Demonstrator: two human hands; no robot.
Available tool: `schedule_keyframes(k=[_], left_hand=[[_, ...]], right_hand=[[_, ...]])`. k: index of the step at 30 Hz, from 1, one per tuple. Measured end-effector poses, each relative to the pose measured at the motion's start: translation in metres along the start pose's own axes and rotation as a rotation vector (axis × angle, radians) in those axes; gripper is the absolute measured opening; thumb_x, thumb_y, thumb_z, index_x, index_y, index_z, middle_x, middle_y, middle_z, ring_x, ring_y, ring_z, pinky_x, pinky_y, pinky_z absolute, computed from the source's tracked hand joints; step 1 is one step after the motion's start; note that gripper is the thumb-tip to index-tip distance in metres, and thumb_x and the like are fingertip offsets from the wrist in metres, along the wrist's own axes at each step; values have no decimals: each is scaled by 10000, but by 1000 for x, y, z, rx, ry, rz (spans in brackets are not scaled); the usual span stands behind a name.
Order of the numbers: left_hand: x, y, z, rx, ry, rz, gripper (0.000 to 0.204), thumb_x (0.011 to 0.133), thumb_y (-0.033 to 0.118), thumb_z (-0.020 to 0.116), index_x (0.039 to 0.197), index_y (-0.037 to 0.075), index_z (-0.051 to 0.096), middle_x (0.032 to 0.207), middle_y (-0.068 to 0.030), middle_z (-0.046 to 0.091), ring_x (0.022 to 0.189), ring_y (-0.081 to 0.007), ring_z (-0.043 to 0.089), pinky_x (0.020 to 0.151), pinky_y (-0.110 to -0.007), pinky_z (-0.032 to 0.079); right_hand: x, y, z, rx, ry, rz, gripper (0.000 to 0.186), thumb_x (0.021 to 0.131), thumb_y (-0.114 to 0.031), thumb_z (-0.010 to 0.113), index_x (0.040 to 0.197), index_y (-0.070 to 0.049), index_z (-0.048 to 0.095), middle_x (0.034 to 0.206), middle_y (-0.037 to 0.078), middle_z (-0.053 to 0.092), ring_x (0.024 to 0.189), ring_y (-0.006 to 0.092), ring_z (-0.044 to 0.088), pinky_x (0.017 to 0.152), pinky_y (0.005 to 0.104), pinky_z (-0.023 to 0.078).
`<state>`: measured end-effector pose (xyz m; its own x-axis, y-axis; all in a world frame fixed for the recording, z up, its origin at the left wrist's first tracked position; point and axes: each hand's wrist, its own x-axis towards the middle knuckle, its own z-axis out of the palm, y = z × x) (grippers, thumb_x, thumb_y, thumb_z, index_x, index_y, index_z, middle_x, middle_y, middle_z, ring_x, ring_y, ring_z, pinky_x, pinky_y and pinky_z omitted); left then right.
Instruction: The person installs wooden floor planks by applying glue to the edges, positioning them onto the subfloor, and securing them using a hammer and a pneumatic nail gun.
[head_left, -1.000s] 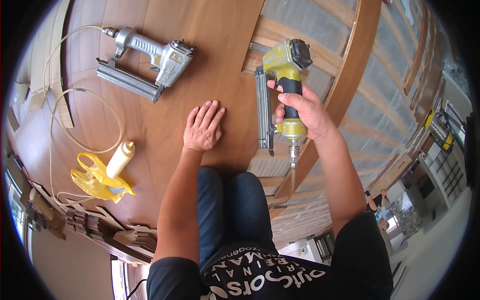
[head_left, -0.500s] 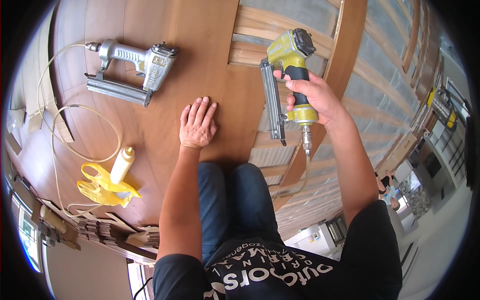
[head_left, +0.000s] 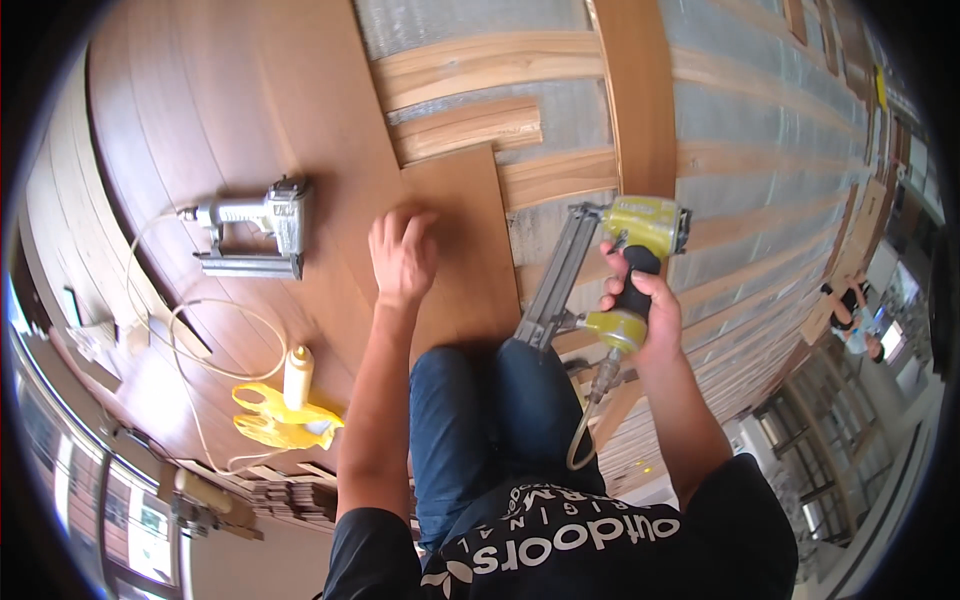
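Note:
My right hand (head_left: 645, 300) grips the black handle of a yellow nail gun (head_left: 635, 225), whose long magazine slants down toward my right knee and whose air hose hangs from the bottom fitting. My left hand (head_left: 400, 255) is on or just above the brown floor boards (head_left: 350, 120), fingers loosely bent, slightly blurred and holding nothing. To its left lies a silver nail gun (head_left: 283, 225) with a coiled hose (head_left: 275, 330). A cream squeeze bottle (head_left: 298, 385) lies by a crumpled yellow plastic bag (head_left: 265, 430).
Wooden battens (head_left: 485, 65) over grey sheeting lie beside the laid boards, crossed by a long brown plank (head_left: 645, 90). Pale strips (head_left: 120, 250) lie at left, stacked boards (head_left: 295, 500) at lower left. Another person (head_left: 855, 320) is at far right.
The view has shifted, showing more battens ahead. My left fingers have bent up from lying flat. The yellow nail gun has turned and dropped toward my knee.

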<state>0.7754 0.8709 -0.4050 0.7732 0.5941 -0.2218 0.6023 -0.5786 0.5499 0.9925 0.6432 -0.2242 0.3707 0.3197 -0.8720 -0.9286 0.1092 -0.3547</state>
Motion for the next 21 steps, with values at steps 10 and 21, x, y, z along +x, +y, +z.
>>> schedule_keyframes(k=[10, 21], left_hand=[[181, 47, 52, 181, 45, 312, 439, 923, 240, 590, 1360, 246, 637, 1602, -182, 380, 1501, -395, 315, 1235, -543, 192], [177, 62, 53, 247, -56, 350, 560, 849, 178, 569, 1408, 209, 597, 1625, -230, 312, 1513, -455, 244, 1228, -576, 149]], right_hand=[[49, 107, 37, 340, 28, -81, 646, 891, -77, 611, 1501, -26, 407, 1579, 97, 470, 753, 158, 593, 742, 401, 565], [63, 107, 58, 522, 117, -48, 608, 892, 32, 584, 1469, 5, 396, 1523, 159, 495, 705, 178, 649, 700, 404, 606]])
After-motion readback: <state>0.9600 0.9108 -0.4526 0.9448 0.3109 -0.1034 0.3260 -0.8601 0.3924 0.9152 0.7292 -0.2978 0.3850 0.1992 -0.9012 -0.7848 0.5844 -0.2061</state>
